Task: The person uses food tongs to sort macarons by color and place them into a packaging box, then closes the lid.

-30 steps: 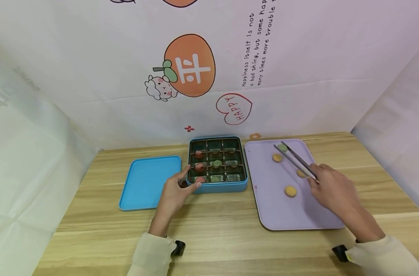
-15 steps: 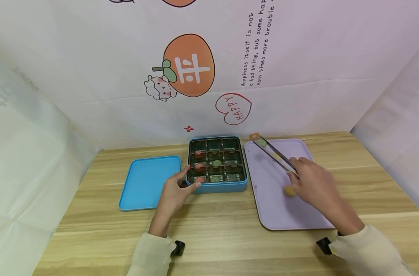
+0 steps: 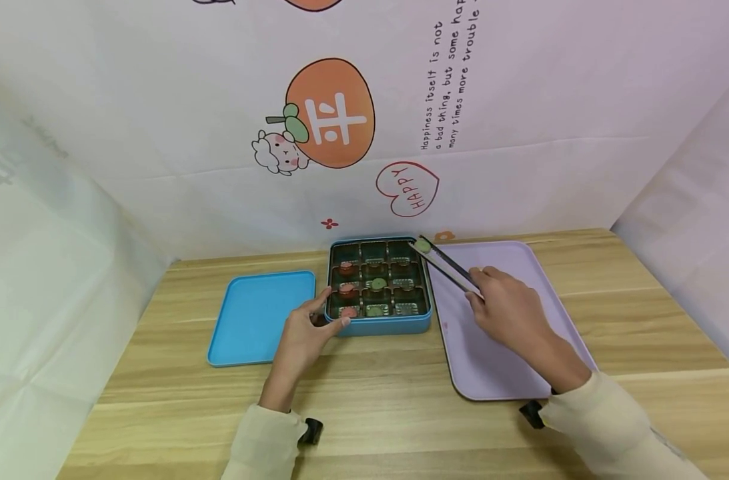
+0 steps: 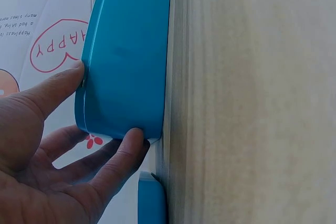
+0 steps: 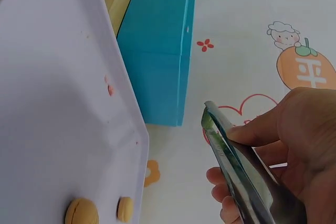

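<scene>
My right hand (image 3: 511, 310) grips metal tongs (image 3: 454, 270), with a green macaron (image 3: 422, 246) between their tips. The tips stand at the back right corner of a blue tin (image 3: 385, 326). Inside the tin is a dark divided insert (image 3: 374, 252), with pink macarons (image 3: 347, 289) down the left column and green macarons (image 3: 379, 285) in the middle one. My left hand (image 3: 304, 337) holds the tin's front left corner. In the left wrist view, the thumb (image 4: 63, 85) touches the rim and the other fingers lie around the corner.
A lilac tray (image 3: 490, 373) lies right of the tin, partly under my right forearm. Yellow macarons (image 5: 82, 213) on it show in the right wrist view. Left of the tin lies a flat blue lid (image 3: 259, 320). A printed cloth (image 3: 520, 167) hangs behind the wooden table (image 3: 370, 400).
My right hand has moved left from over the tray, carrying the green macaron in the tongs to the tin's back right corner. The left hand and tin have stayed put.
</scene>
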Action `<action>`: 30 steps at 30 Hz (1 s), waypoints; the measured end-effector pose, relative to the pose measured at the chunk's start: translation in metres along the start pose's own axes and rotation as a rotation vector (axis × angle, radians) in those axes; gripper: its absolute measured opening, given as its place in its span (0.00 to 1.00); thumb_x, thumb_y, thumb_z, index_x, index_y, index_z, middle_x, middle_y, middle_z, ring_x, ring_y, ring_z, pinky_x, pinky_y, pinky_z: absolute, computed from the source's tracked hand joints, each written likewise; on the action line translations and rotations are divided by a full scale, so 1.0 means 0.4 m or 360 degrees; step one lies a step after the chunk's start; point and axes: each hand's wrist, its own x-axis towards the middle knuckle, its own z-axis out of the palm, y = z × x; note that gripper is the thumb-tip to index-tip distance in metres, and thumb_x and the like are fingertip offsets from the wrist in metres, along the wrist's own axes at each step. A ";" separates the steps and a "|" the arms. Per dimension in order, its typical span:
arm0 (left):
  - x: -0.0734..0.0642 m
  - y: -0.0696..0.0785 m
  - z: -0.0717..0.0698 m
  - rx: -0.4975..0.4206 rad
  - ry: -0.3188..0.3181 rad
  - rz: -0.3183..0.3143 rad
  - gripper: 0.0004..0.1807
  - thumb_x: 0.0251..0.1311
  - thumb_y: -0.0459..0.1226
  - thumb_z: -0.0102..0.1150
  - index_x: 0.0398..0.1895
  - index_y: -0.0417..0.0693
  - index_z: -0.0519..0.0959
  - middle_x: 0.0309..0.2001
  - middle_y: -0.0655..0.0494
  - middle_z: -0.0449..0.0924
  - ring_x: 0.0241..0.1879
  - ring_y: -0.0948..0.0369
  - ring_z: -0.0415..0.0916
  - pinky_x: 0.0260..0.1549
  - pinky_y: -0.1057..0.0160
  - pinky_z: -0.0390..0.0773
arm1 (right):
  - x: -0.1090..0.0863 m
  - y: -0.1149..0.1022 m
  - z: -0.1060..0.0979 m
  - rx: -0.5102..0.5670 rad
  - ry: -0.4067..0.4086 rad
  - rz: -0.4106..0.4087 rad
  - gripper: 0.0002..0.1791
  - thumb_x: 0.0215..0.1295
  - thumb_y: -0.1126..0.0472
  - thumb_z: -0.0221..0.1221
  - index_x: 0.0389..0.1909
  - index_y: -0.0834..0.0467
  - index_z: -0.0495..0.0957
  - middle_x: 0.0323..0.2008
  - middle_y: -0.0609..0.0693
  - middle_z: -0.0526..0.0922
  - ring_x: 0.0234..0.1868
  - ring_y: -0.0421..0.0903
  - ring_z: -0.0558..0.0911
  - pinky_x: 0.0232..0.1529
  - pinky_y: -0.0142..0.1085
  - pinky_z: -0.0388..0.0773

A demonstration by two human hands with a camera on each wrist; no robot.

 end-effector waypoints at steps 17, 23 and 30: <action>0.001 -0.002 -0.001 -0.0009 -0.0003 0.0010 0.40 0.65 0.42 0.73 0.79 0.58 0.68 0.46 0.45 0.75 0.26 0.59 0.64 0.24 0.63 0.65 | 0.053 -0.050 0.057 0.0011 -0.0101 -0.0054 0.15 0.67 0.66 0.65 0.52 0.67 0.82 0.40 0.60 0.85 0.35 0.59 0.85 0.27 0.56 0.81; 0.001 -0.001 0.000 0.0001 0.0002 0.0022 0.40 0.65 0.42 0.73 0.79 0.57 0.68 0.45 0.45 0.75 0.26 0.59 0.65 0.24 0.63 0.65 | 0.066 -0.066 0.074 -0.0023 -0.0091 -0.0112 0.16 0.67 0.66 0.64 0.54 0.68 0.83 0.40 0.60 0.86 0.34 0.58 0.85 0.27 0.52 0.81; 0.001 0.000 0.000 0.0006 0.0002 0.0029 0.40 0.65 0.42 0.74 0.79 0.56 0.68 0.55 0.43 0.78 0.28 0.59 0.67 0.26 0.62 0.67 | 0.085 -0.086 0.089 -0.0012 -0.0103 -0.0145 0.18 0.67 0.66 0.64 0.55 0.69 0.83 0.41 0.61 0.86 0.37 0.58 0.86 0.30 0.50 0.82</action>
